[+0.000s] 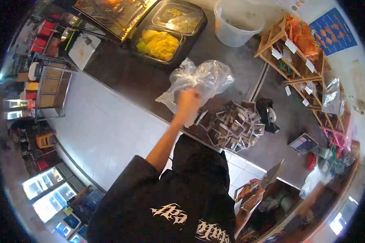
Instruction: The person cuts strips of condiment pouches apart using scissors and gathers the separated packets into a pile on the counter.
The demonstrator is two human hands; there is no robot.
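A crinkled clear plastic bag (215, 75) lies on the dark counter. My left hand (189, 102) is over its near side and appears to touch it; motion blur smears the fingers, so I cannot tell how they are set. Low on the right, my right hand (252, 195) is closed around a few flat, clear square plastic pieces, one standing up above the fingers. Near the counter's front edge is a loose heap of small clear square packs with dark rims (236, 126). Their contents are too small to make out.
At the back are a tray of yellow food (160, 44), another clear tray (177, 17) and a white translucent bucket (236, 26). A wooden rack (294, 60) with packets runs along the right wall. A black tape dispenser (267, 115) and a small dark box (303, 143) lie right of the heap.
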